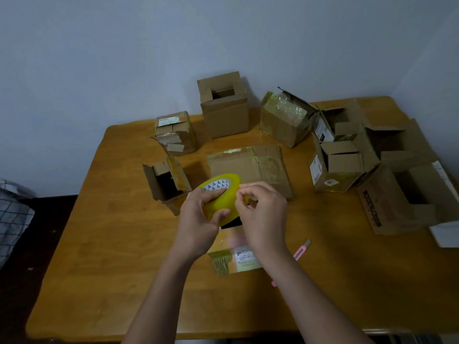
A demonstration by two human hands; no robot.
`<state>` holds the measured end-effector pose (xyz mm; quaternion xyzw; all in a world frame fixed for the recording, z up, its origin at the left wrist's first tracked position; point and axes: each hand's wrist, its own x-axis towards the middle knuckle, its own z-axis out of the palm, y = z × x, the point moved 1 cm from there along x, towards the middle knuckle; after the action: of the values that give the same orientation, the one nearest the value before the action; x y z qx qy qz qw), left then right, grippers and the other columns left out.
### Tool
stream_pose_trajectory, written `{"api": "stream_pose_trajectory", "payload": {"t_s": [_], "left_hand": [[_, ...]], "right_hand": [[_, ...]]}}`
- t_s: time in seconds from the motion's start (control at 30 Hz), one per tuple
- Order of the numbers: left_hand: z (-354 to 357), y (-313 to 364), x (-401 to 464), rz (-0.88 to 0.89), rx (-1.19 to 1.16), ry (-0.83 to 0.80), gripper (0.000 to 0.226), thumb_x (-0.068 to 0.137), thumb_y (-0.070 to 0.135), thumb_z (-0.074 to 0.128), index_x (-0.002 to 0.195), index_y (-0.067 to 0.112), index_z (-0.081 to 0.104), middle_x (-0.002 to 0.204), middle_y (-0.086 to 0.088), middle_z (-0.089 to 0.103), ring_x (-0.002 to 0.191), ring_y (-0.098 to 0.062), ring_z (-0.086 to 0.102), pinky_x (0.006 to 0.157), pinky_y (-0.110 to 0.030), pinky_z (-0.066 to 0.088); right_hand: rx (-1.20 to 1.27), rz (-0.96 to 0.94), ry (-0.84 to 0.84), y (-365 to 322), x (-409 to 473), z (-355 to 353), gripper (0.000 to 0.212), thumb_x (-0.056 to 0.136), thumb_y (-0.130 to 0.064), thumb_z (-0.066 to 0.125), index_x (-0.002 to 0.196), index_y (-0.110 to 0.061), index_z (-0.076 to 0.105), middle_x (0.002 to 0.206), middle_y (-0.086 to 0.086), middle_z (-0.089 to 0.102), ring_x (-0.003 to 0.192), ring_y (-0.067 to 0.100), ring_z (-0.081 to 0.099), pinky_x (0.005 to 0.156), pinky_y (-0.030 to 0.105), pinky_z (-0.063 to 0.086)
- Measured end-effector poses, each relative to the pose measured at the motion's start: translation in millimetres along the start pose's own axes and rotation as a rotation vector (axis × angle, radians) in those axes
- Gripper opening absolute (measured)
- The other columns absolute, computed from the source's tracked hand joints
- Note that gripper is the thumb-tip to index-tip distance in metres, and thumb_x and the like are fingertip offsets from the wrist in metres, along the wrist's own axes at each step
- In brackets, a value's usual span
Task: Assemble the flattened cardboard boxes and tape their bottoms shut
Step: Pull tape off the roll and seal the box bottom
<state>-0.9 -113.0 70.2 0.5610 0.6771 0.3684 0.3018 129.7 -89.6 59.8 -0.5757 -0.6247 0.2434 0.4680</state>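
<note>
Spreading across the view is the wooden table (99, 244), and on it stands a good crowd of boxes already raised. I count eight upright or tipped: a tall open box (224, 112) at the back, a small taped box (175, 134) left of it, a tipped box (166, 184) lying on its side with its mouth open, a tape-covered box (283, 120), and a cluster of four on the right, the largest being the printed open box (402, 202). So, judging by that, most of the assembling looks done.

One flattened box (250, 167) lies in the middle, just beyond the hands, and a second flat, labelled piece (236, 261) sits under the forearms. Those two seem to be what is left.

Now the action: one yellow tape roll (221, 202), held above the table. The left hand (198, 219) grips it, thumb and fingers curled round the rim. The right hand (263, 214) has its fingertips pinched together at the roll's edge, apparently hunting for the loose end.

Smallest of all, one pink utility knife (301, 249) lies beside the right forearm.
</note>
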Motion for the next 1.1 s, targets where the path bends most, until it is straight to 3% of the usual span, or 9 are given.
{"api": "stream_pose_trajectory", "payload": {"t_s": [0.23, 0.33, 0.4, 0.5, 0.7, 0.8, 0.9, 0.97, 1.1], "left_hand": [[-3.7, -0.6, -3.8, -0.049, -0.071, -0.018, 0.035, 0.083, 0.008, 0.073, 0.111, 0.028, 0.065, 0.098, 0.007, 0.055, 0.103, -0.021, 0.054, 0.089, -0.036, 0.047], [-23.9, -1.0, 2.8, -0.082, -0.196, -0.16, 0.025, 0.08, 0.02, 0.071, 0.104, 0.027, 0.072, 0.094, -0.003, 0.059, 0.091, -0.016, 0.057, 0.076, -0.025, 0.044], [-36.7, 1.5, 6.3, -0.048, -0.279, -0.295, 0.028, 0.077, 0.023, 0.066, 0.103, 0.023, 0.075, 0.087, -0.002, 0.058, 0.081, -0.011, 0.056, 0.069, -0.019, 0.042], [-43.9, 2.9, 10.5, 0.024, -0.327, -0.364, 0.025, 0.079, 0.019, 0.066, 0.1, 0.024, 0.077, 0.091, -0.004, 0.062, 0.086, -0.014, 0.058, 0.072, -0.019, 0.043], [-25.5, -7.8, 13.4, 0.163, 0.025, 0.089, 0.034, 0.076, 0.014, 0.08, 0.099, 0.037, 0.069, 0.106, -0.001, 0.055, 0.105, -0.019, 0.053, 0.085, -0.027, 0.046], [-14.2, -9.8, 10.2, 0.14, 0.045, -0.012, 0.052, 0.078, 0.035, 0.076, 0.125, 0.042, 0.053, 0.128, -0.001, 0.046, 0.121, -0.015, 0.043, 0.091, -0.021, 0.043], [-10.0, -4.0, 7.4, -0.119, -0.351, -0.221, 0.057, 0.084, 0.044, 0.06, 0.138, 0.049, 0.042, 0.142, 0.007, 0.041, 0.127, -0.007, 0.047, 0.083, -0.012, 0.049], [-7.8, -1.9, 8.6, -0.205, -0.538, -0.254, 0.051, 0.089, 0.043, 0.053, 0.139, 0.045, 0.045, 0.14, 0.01, 0.049, 0.121, -0.007, 0.056, 0.087, -0.022, 0.053], [-5.6, -3.5, 11.8, -0.179, -0.541, -0.24, 0.04, 0.093, 0.041, 0.048, 0.133, 0.039, 0.054, 0.141, 0.006, 0.049, 0.126, -0.011, 0.052, 0.101, -0.031, 0.048]], "right_hand": [[0.027, -0.009, -0.088, 4.2, 7.2, -0.5, 0.006, 0.082, -0.009, 0.068, 0.085, -0.015, 0.067, 0.097, -0.004, 0.064, 0.089, 0.011, 0.061, 0.067, 0.036, 0.057], [0.091, -0.034, -0.38, 10.9, 16.6, -14.5, 0.023, 0.096, -0.024, 0.055, 0.119, -0.026, 0.057, 0.136, -0.014, 0.048, 0.132, 0.005, 0.039, 0.103, 0.027, 0.038], [0.149, 0.031, -0.67, 11.9, 23.1, -23.0, 0.03, 0.101, -0.034, 0.046, 0.13, -0.032, 0.053, 0.147, -0.016, 0.035, 0.141, -0.001, 0.019, 0.111, 0.026, 0.02], [0.301, 0.151, -0.896, 14.4, 27.5, -24.4, 0.018, 0.095, -0.04, 0.051, 0.106, -0.034, 0.064, 0.118, -0.012, 0.059, 0.116, 0.011, 0.051, 0.094, 0.034, 0.041], [0.321, 0.25, -0.591, 28.6, 9.5, -6.3, 0.011, 0.092, -0.024, 0.065, 0.102, -0.022, 0.061, 0.102, -0.006, 0.061, 0.098, 0.01, 0.057, 0.08, 0.027, 0.045], [0.408, 0.314, -0.559, 29.9, 5.1, -4.7, 0.013, 0.089, -0.029, 0.066, 0.099, -0.022, 0.062, 0.099, -0.004, 0.064, 0.094, 0.013, 0.06, 0.079, 0.03, 0.047], [0.675, 0.468, -0.538, 22.4, 6.1, -3.0, 0.011, 0.084, -0.032, 0.06, 0.08, -0.024, 0.066, 0.079, -0.003, 0.063, 0.078, 0.017, 0.058, 0.072, 0.035, 0.043], [0.781, 0.531, -0.521, 17.6, 6.0, -1.9, 0.019, 0.084, -0.033, 0.056, 0.074, -0.024, 0.07, 0.076, -0.001, 0.063, 0.076, 0.02, 0.057, 0.073, 0.039, 0.041], [0.724, 0.683, -0.557, 16.9, 2.6, 1.2, 0.054, 0.081, -0.066, 0.055, 0.104, -0.021, 0.073, 0.106, 0.009, 0.07, 0.1, 0.029, 0.066, 0.086, 0.044, 0.051]]}}
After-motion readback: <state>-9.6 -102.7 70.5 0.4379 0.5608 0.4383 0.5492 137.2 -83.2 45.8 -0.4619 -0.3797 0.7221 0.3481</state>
